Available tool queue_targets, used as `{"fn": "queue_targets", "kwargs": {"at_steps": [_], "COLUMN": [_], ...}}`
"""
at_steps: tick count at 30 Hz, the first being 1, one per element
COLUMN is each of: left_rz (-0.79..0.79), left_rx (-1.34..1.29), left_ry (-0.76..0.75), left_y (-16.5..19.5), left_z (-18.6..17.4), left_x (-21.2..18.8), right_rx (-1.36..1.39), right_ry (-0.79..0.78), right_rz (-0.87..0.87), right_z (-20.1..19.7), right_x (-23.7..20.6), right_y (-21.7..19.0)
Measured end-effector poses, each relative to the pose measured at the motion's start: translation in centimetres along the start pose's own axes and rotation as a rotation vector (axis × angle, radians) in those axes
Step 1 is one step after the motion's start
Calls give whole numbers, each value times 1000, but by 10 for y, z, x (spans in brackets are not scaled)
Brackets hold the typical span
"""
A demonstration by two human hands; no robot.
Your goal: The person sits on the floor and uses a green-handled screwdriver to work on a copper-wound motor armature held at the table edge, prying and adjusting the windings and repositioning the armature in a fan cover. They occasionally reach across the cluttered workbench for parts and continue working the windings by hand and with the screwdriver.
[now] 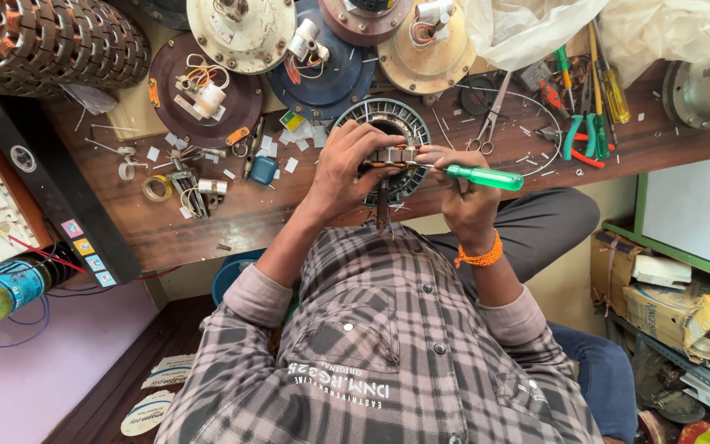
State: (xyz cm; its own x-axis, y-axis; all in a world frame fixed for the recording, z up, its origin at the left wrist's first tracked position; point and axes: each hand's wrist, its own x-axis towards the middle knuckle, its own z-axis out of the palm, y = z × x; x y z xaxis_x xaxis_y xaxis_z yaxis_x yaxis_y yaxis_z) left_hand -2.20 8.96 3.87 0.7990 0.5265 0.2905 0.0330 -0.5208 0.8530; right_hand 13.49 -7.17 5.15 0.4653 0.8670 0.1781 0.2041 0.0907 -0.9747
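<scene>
While both hands cover it, stator ring [388, 123] shows partly.

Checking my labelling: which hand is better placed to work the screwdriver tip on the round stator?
Right hand: it grips the green-handled screwdriver, tip at the stator, which the left hand steadies.

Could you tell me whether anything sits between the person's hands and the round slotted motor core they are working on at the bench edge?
Nothing visible does. The left hand rests directly on the motor core, gripping its near rim. The right hand holds a green-handled screwdriver whose tip reaches the same spot. Scissors lie off to the side.
</scene>
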Motion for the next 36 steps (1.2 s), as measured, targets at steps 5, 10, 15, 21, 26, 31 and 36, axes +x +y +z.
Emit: {"fn": "queue_targets", "kwargs": {"at_steps": [5, 10, 15, 21, 26, 31, 36], "left_rz": [6, 7, 6, 13, 5, -9, -3], "left_rx": [-7, -15, -15, -19, -17, -2, -1], "left_ry": [4, 3, -4, -4, -15, 17, 44], "left_y": [-2, -3, -1, 0, 0, 2, 3], "left_z": [3, 3, 3, 3, 3, 6, 8], "left_x": [-1, -3, -4, -6, -6, -7, -11], "right_rx": [-33, -171, -28, -42, -468, -494, -473], "right_ry": [-8, -15, -47, -63, -64, -9, 51], "right_rz": [-21, -12, 110, 90, -107, -121, -182], "right_z": [4, 3, -3, 3, 7, 16, 26], "right_x": [1, 3, 7, 8, 11, 10, 2], "right_y": [-1, -8, -17, -26, -43, -47, -39]}}
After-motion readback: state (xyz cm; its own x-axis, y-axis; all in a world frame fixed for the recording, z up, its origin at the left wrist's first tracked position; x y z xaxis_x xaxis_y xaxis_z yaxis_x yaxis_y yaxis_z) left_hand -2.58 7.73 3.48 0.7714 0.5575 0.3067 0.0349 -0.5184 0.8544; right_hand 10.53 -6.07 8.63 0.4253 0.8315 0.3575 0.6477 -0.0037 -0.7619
